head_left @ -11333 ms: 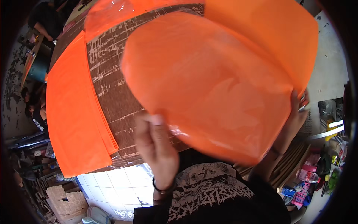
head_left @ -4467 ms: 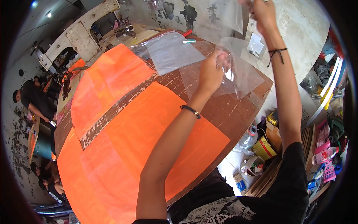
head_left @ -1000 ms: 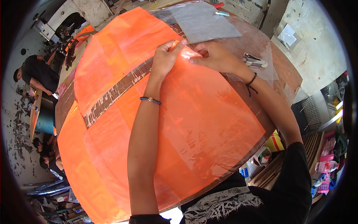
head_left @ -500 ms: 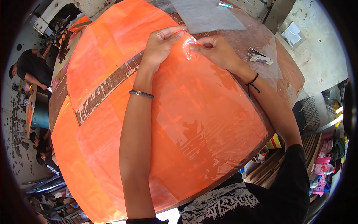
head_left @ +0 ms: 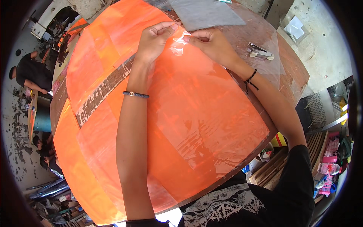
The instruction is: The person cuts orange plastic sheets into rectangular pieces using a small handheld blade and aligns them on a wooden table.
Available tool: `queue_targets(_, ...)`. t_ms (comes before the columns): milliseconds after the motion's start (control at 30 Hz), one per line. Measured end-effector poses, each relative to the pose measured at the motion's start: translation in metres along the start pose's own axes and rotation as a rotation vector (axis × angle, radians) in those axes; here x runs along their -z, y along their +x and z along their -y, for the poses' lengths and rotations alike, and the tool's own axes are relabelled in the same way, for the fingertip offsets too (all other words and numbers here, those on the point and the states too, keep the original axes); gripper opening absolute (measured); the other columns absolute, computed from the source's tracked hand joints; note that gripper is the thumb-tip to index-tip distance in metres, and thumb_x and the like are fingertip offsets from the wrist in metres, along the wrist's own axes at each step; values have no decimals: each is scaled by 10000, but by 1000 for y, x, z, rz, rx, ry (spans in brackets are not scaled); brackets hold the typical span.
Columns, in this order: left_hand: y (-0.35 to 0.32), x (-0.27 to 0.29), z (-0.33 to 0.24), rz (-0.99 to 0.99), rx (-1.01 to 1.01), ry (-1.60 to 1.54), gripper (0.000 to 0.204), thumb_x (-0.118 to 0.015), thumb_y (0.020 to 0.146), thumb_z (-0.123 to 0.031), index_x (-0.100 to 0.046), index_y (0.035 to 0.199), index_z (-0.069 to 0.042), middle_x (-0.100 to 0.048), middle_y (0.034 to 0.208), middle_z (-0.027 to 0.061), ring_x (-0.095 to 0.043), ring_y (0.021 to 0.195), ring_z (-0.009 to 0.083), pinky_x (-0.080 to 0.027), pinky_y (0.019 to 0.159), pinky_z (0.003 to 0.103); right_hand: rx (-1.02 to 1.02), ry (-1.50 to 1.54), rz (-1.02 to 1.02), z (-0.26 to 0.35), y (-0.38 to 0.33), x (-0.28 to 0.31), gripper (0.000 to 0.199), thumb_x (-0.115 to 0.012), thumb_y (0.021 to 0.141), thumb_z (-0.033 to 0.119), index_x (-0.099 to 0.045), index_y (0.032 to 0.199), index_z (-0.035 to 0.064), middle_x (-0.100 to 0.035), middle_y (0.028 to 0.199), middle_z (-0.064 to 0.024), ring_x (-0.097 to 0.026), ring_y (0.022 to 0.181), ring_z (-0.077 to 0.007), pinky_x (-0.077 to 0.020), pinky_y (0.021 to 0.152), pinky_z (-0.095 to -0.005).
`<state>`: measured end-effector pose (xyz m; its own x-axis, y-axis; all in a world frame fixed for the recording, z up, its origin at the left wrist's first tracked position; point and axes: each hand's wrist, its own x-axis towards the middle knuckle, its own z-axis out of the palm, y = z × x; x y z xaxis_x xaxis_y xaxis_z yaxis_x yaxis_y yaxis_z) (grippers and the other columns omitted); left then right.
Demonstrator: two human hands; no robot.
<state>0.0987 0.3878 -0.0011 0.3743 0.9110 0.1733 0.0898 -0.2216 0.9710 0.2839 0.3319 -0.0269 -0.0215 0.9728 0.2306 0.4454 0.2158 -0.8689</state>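
Observation:
A large glossy orange plastic sheet (head_left: 211, 113) lies over the brown table in front of me. Its far corner is pinched between the thumb and fingers of my left hand (head_left: 155, 39). A little to the right along the same edge, my right hand (head_left: 211, 44) grips the sheet too. Bright glare shows on the wrinkled film between both hands. More orange sheeting (head_left: 109, 38) spreads out to the left, partly covered with paler see-through film. Beyond my right hand rests a metal stapler (head_left: 260, 51) on clear plastic.
A grey translucent sheet (head_left: 206, 14) lies at the table's far side. Brown worn tabletop (head_left: 104, 90) shows between the orange pieces. Right of the table are a wire basket (head_left: 316, 111) and wooden strips (head_left: 270, 170). A person in black (head_left: 36, 73) works at the far left.
Both hands have shifted slightly left and away from me, carrying the pinched edge of the orange sheet with them. The sheet's glare and ripples have changed.

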Motion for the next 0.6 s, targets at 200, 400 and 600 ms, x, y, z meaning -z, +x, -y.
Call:
queue_targets(200,0,-3,2,-19,-20,60,295,-636,917,-264,-678,1116,-50,-682,1034,39,-586,935,99,-456,830,260,72,73,-39,-6,1,-3,369,-693,856,352,-716,1004,15,-714,839,-88,-645,746,-112,-509,663,-269)
queue_targets(400,1,3,7,33,-16,71,363,-626,924,-280,-643,1172,-16,-675,1055,72,-592,964,119,-463,858,283,81,131,-19,-6,2,-6,336,-701,850,323,-720,998,23,-720,844,-87,-655,731,-109,-516,654,-262)
queue_targets(600,-5,-3,3,-16,76,94,416,-642,911,-284,-616,1191,23,-667,1084,108,-607,1018,159,-466,902,302,68,70,-32,-8,2,-4,332,-694,854,322,-721,991,21,-718,835,-90,-655,717,-113,-515,642,-264)
